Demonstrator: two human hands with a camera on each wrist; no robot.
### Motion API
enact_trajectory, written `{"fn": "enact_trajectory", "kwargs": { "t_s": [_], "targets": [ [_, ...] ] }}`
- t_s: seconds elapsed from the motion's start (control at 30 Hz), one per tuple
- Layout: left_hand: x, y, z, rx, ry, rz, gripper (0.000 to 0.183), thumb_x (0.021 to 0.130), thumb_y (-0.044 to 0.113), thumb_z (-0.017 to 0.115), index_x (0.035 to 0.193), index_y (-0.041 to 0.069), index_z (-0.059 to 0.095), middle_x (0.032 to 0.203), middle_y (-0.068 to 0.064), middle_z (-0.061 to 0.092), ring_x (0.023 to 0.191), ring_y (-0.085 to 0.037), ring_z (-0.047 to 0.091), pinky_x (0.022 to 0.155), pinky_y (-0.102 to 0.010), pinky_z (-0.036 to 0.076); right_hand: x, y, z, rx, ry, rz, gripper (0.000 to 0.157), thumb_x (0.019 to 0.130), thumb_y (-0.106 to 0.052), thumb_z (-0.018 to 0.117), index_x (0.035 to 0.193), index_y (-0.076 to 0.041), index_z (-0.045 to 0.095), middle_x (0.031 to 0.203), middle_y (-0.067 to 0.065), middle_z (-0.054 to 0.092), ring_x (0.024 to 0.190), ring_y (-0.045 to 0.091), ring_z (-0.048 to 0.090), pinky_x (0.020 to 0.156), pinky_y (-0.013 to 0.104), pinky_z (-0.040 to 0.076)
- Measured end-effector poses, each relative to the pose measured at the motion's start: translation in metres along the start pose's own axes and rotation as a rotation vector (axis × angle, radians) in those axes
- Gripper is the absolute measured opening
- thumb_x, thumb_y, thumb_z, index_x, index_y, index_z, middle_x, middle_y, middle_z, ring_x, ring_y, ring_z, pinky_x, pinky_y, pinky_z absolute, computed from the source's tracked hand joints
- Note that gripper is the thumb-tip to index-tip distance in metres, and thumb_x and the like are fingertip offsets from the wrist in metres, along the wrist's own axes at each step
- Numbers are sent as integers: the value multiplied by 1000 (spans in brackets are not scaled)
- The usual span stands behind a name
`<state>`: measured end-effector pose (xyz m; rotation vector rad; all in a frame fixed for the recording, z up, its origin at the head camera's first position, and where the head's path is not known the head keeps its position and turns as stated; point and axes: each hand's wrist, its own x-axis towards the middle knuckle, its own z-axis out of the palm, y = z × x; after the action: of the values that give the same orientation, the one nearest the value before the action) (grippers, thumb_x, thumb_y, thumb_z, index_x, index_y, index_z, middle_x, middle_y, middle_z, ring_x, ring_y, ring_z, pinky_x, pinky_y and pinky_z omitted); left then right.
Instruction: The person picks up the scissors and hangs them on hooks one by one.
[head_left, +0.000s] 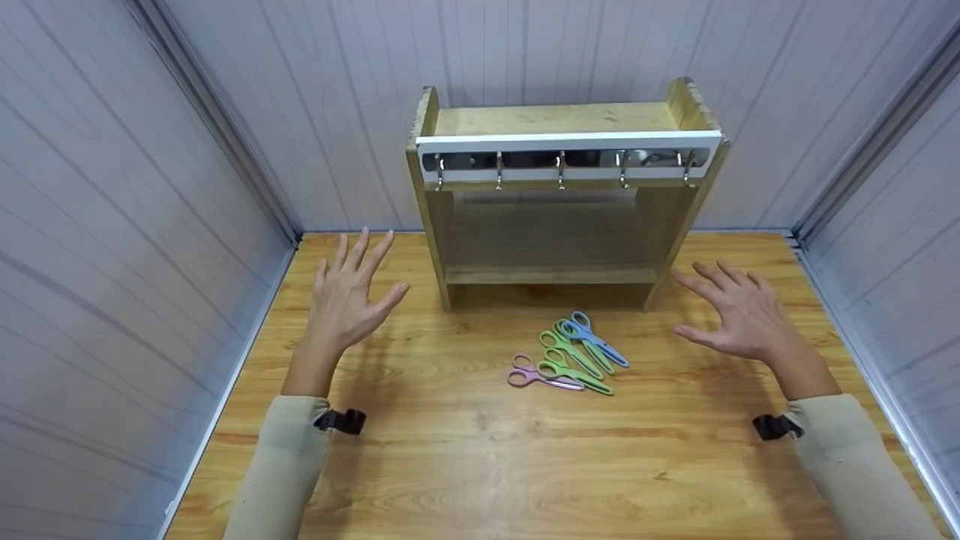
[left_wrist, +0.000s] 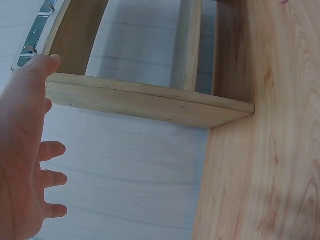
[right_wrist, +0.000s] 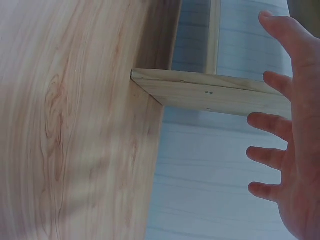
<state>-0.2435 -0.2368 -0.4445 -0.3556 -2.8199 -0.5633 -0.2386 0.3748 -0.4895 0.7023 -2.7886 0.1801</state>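
Observation:
My left hand [head_left: 346,300] hovers over the table left of the wooden rack, fingers spread, holding nothing. On the other side my right hand [head_left: 739,315] is also spread and holds nothing. Between them, in front of the rack, lies a loose pile of scissors: a pink pair [head_left: 525,373], green pairs [head_left: 574,352] that partly overlap, and a blue pair [head_left: 592,337] on top at the back. The wooden rack [head_left: 551,276] stands upright, with a white strip [head_left: 570,141] across its top front that bears several metal hooks [head_left: 561,171]. Nothing hangs on the hooks.
The wood-grain tabletop [head_left: 480,465] spreads around the rack. Pale panel walls enclose it: a left wall [head_left: 112,225], a back wall [head_left: 360,97] behind the rack, and a right wall [head_left: 900,202]. A dark band sits at each wrist.

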Motion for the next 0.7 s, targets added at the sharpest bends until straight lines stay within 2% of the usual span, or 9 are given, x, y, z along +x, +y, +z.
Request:
{"fn": "enact_trajectory", "kwargs": {
  "t_s": [0.2, 0.37, 0.7],
  "targets": [
    [3, 1, 1, -19, 8, -9, 80, 108, 59, 63, 179, 32, 34, 188, -18, 29, 175, -52, 18, 137, -86, 18, 1, -1, 4, 15, -23, 14, 83, 92, -52, 84, 163, -19, 57, 165, 26, 58, 152, 60, 51, 113, 89, 45],
    [6, 3, 3, -54, 24, -11, 80, 109, 57, 64, 178, 30, 35, 187, -18, 29, 175, -53, 20, 137, -86, 19, 3, -2, 9, 16, -18, 19, 82, 91, -54, 83, 163, -23, 58, 163, 25, 61, 150, 58, 54, 110, 87, 48],
    [12, 12, 9, -131, 73, -9, 81, 108, 51, 68, 178, 26, 36, 185, -20, 34, 173, -52, 28, 134, -84, 28, 9, -9, 18, 22, -5, -2, 82, 89, -55, 86, 162, -26, 60, 157, 22, 66, 141, 54, 61, 100, 78, 54]
  ]
}}
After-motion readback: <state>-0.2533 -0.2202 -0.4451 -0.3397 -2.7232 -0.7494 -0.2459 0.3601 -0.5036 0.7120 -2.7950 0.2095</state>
